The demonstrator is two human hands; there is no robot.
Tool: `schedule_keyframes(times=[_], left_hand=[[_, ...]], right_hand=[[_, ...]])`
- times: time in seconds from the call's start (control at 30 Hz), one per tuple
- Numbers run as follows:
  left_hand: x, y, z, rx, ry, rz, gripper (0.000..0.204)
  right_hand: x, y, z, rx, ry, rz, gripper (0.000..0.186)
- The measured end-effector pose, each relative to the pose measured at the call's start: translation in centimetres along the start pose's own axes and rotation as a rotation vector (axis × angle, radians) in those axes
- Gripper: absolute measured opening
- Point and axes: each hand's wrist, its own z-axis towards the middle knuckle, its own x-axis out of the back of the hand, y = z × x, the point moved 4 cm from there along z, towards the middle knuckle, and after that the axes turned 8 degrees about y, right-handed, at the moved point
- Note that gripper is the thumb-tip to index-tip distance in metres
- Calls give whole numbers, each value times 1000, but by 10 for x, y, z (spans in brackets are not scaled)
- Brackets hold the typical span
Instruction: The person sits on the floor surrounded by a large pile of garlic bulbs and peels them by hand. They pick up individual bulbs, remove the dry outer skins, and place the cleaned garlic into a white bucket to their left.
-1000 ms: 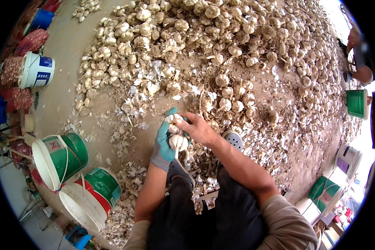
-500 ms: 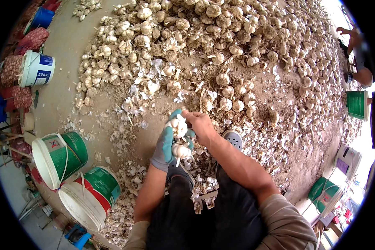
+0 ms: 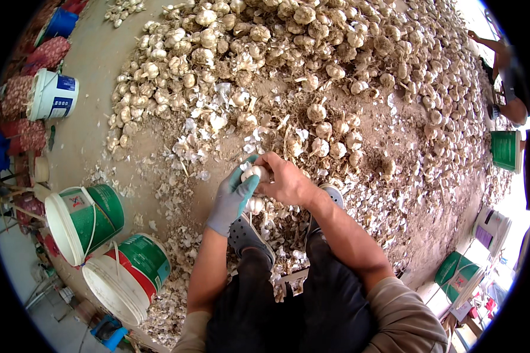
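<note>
My left hand (image 3: 231, 197), in a grey and teal glove, is closed around a white garlic bulb (image 3: 254, 174) in front of my knees. The bare fingers of my right hand (image 3: 284, 179) bend over the right side of that bulb and grip it. A second garlic bulb (image 3: 254, 205) shows just below, beside the gloved fingers; whether the glove also holds it is partly hidden. Beyond my hands spreads a large heap of garlic bulbs (image 3: 259, 33), with several loose bulbs (image 3: 320, 147) nearer to me.
Papery skins (image 3: 188, 144) litter the ground around my grey clogs (image 3: 250, 238). To my left lie a green and white bucket (image 3: 94, 220) and a green, red and white bucket (image 3: 129, 270), with a blue and white bucket (image 3: 56, 95) farther off. Another person (image 3: 509, 82) is at the far right.
My right hand has come down and wrapped further around the upper bulb. The gloved hand has turned inward, and the lower bulb is now more covered.
</note>
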Motion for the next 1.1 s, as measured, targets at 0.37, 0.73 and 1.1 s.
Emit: schedule_keyframes(times=[0.37,0.73,1.1], left_hand=[[4,-18,-8,63,52,-160,54],[-5,-23,-10,165,34,-459,52],[-2,-4,-14,-197,22,327,52]], right_hand=[[-13,37,1,-121,-40,608,28],[-15,67,14,-435,327,609,35],[-23,34,2,97,215,287,43]])
